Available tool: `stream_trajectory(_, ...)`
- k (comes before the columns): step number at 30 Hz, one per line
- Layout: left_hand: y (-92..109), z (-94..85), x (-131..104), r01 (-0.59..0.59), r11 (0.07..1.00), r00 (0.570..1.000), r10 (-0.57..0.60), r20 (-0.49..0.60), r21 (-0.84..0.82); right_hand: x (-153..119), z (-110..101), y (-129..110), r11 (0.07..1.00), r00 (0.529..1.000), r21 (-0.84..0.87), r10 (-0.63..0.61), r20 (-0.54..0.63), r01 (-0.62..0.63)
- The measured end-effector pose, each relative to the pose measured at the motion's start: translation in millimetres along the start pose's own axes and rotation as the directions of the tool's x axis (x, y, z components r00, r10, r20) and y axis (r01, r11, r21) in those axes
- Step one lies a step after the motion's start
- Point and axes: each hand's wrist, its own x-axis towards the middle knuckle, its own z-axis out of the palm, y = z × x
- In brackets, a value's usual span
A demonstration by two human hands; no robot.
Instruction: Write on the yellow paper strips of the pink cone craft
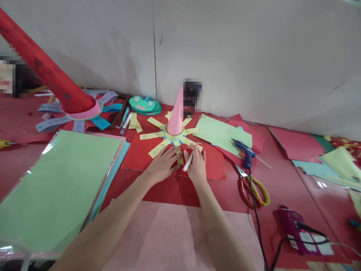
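In the head view, a pink paper cone (175, 118) stands upright at the middle of a ring of yellow paper strips (149, 136) that spread out like rays. It rests on a red sheet (216, 162). My left hand (165, 163) lies flat with its fingers stretched over the near strips and the red sheet. Beside it, my right hand (196, 163) is closed round a pale marker (188, 163), its far end close to a front strip. The fingers partly cover the marker and the strip beneath.
A red paper tube (50, 71) with coloured strips leans at left, behind green sheets (62, 180). Frog-face cutouts (145, 106) lie near the wall. To my right are a glue gun (246, 152), red and yellow scissors (248, 190), a purple box (299, 229) and a black cord (255, 210).
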Motion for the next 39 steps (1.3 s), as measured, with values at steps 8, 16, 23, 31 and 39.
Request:
stream_trajectory(8,-2,1.4,3,0.057,0.997,0.996,-0.061,-0.068,-0.057,0,-1,-1,0.998,0.998,-0.009,0.056,-0.017,-0.056)
stream_trajectory(16,-6,6.0,3,0.082,0.994,0.994,-0.087,-0.066,-0.073,1,-1,-1,0.999,0.999,0.013,0.032,-0.032,-0.032)
stream_trajectory(23,-7,-1.9,4,0.12,0.986,0.967,-0.142,-0.212,-0.114,1,-1,0,1.0,0.999,0.025,0.02,-0.03,-0.019)
stream_trajectory(31,-6,-6.7,3,0.262,0.963,0.895,-0.266,-0.358,-0.06,1,-2,1,1.0,1.0,-0.001,0.011,-0.021,-0.011)
stream_trajectory(39,-6,-6.2,3,0.301,0.952,0.893,-0.299,-0.336,-0.049,1,-2,4,1.0,1.0,-0.012,0.02,-0.023,-0.021)
